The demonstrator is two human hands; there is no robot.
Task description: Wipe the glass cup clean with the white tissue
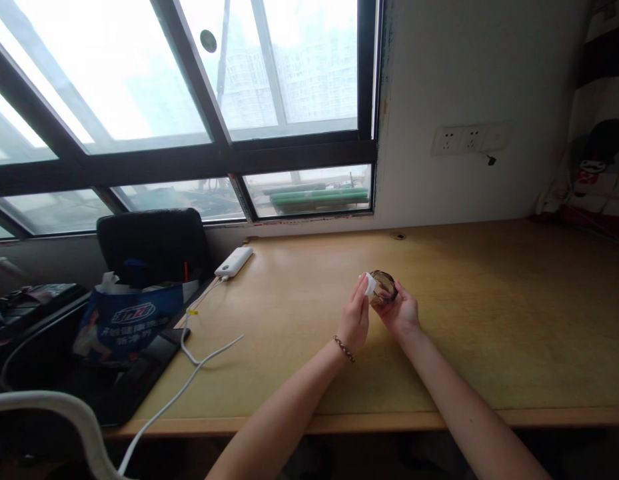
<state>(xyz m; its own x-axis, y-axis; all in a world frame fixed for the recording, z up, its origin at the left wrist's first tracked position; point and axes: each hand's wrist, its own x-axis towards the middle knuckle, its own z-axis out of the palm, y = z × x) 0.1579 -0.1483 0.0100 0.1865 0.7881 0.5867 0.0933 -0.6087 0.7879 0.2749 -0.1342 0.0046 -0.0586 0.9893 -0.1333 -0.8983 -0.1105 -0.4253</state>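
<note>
Over the middle of the wooden desk, my right hand (405, 315) is closed round a brown see-through glass (386, 283), which is tilted with its round rim toward the upper right. My left hand (355, 316), wearing a braided bracelet (344, 348), presses a white tissue (370, 285) against the left side of the glass. The fingers of both hands are partly hidden behind the glass and the tissue. Both forearms come in from the near edge of the desk.
On the desk's left edge lies a white power bank (234, 262) with a white cable (195, 362) trailing over the edge. A black chair (152, 237) with a blue bag (126, 320) stands at the left. Wall sockets (460, 139) and a window (299, 150) are behind.
</note>
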